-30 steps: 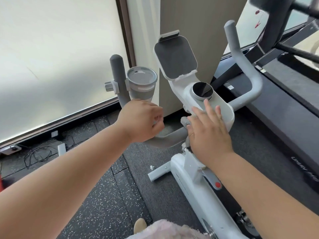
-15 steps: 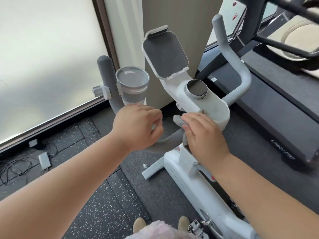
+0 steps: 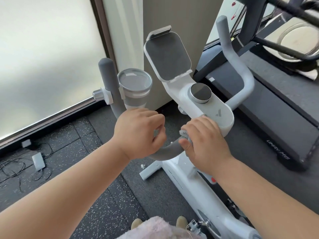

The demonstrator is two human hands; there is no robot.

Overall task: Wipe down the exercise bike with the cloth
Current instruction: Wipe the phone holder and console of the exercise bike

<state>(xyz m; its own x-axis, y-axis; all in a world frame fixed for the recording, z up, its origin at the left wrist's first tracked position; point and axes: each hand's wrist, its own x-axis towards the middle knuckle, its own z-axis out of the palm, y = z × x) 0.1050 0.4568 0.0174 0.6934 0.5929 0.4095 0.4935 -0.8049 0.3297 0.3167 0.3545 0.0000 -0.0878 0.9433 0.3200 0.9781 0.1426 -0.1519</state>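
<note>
Head view: right hand [image 3: 205, 144] clutching cloth [image 3: 185, 133] has wiped toward 6 o'clock, off console [image 3: 217, 109] onto handlebar [image 3: 166, 151] gripped by left hand [image 3: 139, 133].

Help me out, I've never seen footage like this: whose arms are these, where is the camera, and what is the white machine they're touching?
The camera sits on a person's head, looking down, so both arms are their own. The white machine is an exercise bike with a round dial and a cup holder. The left hand grips the grey handlebar. The right hand holds a grey cloth against that bar. A treadmill stands on the right; cables lie on the floor.
</note>
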